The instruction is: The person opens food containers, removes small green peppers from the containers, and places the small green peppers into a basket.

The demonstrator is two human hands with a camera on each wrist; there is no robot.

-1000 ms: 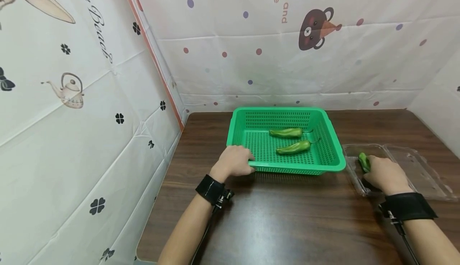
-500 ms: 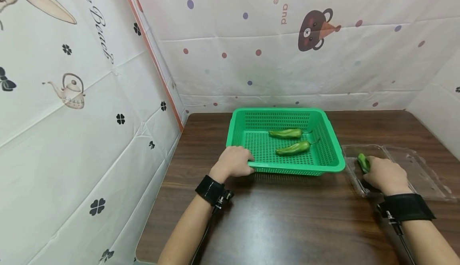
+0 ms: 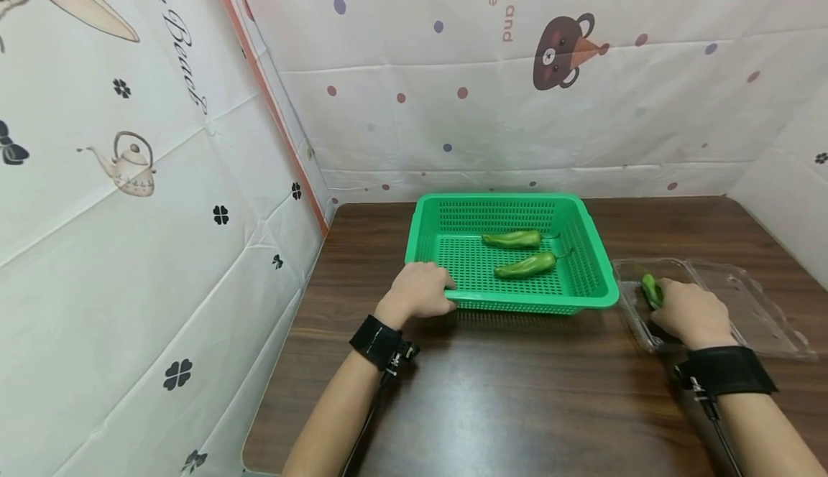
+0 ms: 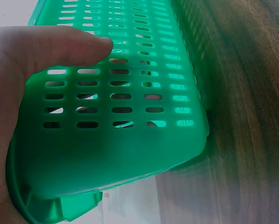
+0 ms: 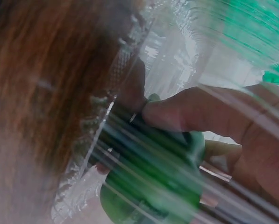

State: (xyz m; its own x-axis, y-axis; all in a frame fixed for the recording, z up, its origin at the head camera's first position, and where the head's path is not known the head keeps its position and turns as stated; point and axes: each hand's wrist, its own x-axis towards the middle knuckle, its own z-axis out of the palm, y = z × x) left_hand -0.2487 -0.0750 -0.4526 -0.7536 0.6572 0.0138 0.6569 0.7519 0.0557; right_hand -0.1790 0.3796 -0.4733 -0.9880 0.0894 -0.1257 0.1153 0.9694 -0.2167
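My left hand (image 3: 420,290) grips the front left corner of a green plastic basket (image 3: 517,296). In the left wrist view its thumb (image 4: 78,45) lies along the outside of the slotted wall; the other fingers are mostly hidden behind it. Two long green peppers, one farther back (image 3: 512,239) and one nearer (image 3: 525,266), lie on the basket floor. To the right, my right hand (image 3: 695,313) reaches into an open clear plastic clamshell box (image 3: 669,270) and holds a green pepper (image 3: 650,290). Seen through the clear plastic in the right wrist view, thumb and fingers are around that pepper (image 5: 148,182).
The box's clear lid (image 3: 753,308) lies folded out to the right on the dark wooden table (image 3: 517,391). Printed white sheets (image 3: 401,132) hang along the back and both sides. A cable (image 3: 369,419) runs from each wrist band.
The head view has shifted slightly. Both hands keep their places, one on the basket and the other at the pepper in the box.
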